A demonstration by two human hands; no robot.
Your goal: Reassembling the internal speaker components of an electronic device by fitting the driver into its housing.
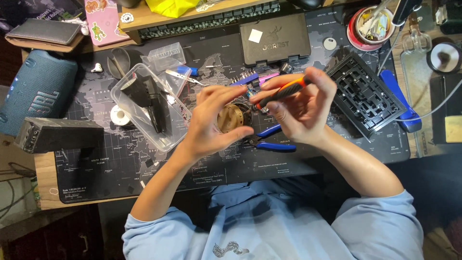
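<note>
The pale blue sleeves [269,226] sit nearest the lens, both forearms reaching up over the dark map mat [144,163]. The right hand [303,108] has its fingers curled and pressed around an orange-and-black screwdriver [284,90], its tip aimed at a tiny blue part [251,92] that the left hand [211,118] pinches between thumb and fingertips, just above a round brass piece [232,117] on the mat. By my reading, a small screw is being driven or loosened; the next move needs a steady tip and a firm pinch. Blue-handled pliers [274,139] lie under the right wrist. Left of the hands stands a clear plastic box [147,108] holding black parts; right, a black grid frame [365,94]. Above lies a shut black case [275,39] bearing a white square sticker [255,35]; a pink stickered item [102,20] sits top left, a teal speaker [36,91] far left.
</note>
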